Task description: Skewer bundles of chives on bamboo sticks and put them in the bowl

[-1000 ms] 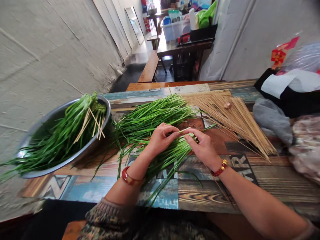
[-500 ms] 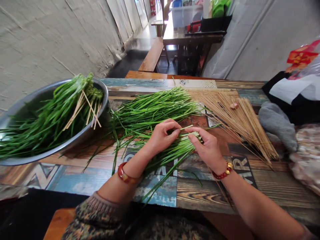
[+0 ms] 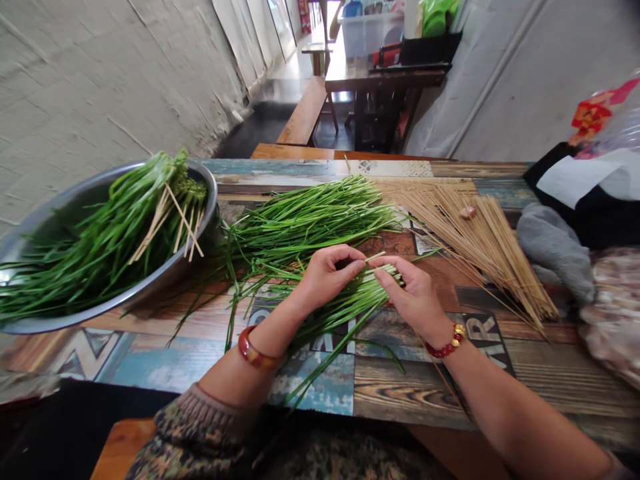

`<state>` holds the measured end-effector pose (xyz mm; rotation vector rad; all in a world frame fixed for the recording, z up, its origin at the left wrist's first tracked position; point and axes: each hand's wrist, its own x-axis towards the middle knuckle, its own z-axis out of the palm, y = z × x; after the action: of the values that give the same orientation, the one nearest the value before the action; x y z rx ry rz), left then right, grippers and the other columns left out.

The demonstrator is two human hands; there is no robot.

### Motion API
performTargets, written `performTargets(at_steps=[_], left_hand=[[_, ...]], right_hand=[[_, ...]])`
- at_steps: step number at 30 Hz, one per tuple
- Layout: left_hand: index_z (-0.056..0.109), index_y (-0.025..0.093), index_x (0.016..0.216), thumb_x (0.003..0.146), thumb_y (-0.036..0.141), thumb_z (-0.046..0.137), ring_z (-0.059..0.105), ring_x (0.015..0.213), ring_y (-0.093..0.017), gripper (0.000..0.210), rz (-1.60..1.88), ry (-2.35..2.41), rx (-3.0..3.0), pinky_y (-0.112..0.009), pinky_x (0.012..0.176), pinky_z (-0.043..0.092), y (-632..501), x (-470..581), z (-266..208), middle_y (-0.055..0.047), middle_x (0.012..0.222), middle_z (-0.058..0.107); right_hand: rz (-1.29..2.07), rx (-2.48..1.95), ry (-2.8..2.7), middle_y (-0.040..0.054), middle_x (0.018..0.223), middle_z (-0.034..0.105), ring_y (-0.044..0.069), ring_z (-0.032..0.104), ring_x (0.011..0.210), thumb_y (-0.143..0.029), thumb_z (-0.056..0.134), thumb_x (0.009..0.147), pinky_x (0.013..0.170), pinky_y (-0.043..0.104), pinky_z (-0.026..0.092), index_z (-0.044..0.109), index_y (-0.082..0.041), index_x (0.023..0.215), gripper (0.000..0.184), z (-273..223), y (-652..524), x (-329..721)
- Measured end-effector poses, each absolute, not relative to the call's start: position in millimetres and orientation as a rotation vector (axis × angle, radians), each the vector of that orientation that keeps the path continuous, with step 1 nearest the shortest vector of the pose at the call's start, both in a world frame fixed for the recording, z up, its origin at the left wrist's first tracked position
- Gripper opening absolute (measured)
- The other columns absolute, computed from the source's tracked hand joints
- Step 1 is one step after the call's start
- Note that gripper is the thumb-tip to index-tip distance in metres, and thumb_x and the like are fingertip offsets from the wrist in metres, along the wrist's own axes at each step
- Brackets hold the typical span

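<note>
Left hand (image 3: 331,275) and right hand (image 3: 413,290) nearly meet, fingers pinching slender white-ended green stalks (image 3: 345,307) above the multicoloured plank-patterned desk (image 3: 410,390) lettered "R".

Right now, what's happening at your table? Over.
Left hand pinching a thin stem. Right hand holding a green bundle near its pale ends. Greens pile beyond; skewers rightward.

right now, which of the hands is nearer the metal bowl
Left. The left hand is apart from the metal bowl, to its right; the right hand lies farther to its right.
</note>
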<state>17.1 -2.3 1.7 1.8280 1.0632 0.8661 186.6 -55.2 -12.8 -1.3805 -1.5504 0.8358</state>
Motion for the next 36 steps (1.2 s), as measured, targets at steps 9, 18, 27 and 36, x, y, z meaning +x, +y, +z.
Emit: performTargets(at_steps=[9,18,27,36], left_hand=[[0.072,0.015,0.077,0.081,0.021,0.061,0.063,0.072,-0.013,0.013,0.900,1.036,1.836,-0.024,0.070,0.048,-2.6,18.0,0.9,-0.004,0.078,0.072],[0.073,0.015,0.080,0.082,0.021,0.061,0.064,0.073,-0.014,0.013,0.884,1.025,1.846,-0.024,0.070,0.048,-3.2,16.9,2.3,-0.004,0.079,0.072],[0.073,0.014,0.081,0.082,0.020,0.061,0.062,0.071,-0.013,0.014,0.901,1.001,1.843,-0.022,0.068,0.046,-3.4,17.3,3.1,-0.004,0.078,0.071],[0.073,0.015,0.085,0.085,0.019,0.059,0.060,0.069,-0.012,0.015,0.903,0.977,1.990,-0.022,0.066,0.044,-2.3,15.6,0.7,-0.004,0.075,0.067]], right_hand=[[0.839,-1.395,-1.557,0.0047,0.095,0.073,0.019,0.067,0.083,-0.031,0.053,0.087,0.072,0.029,0.052,0.067,-0.020,0.096,0.020,-10.9,-54.9,185.8],[0.846,-1.405,-1.558,0.0042,0.092,0.072,0.018,0.066,0.078,-0.032,0.052,0.088,0.069,0.029,0.051,0.067,-0.020,0.098,0.021,-12.6,-55.1,185.9],[0.808,-1.366,-1.553,0.0042,0.097,0.073,0.019,0.067,0.087,-0.029,0.052,0.087,0.081,0.031,0.051,0.068,-0.021,0.098,0.021,-15.6,-54.8,185.4],[0.783,-1.358,-1.566,0.0038,0.095,0.073,0.019,0.067,0.088,-0.028,0.052,0.087,0.081,0.031,0.050,0.067,-0.021,0.096,0.019,-17.1,-54.0,185.9]])
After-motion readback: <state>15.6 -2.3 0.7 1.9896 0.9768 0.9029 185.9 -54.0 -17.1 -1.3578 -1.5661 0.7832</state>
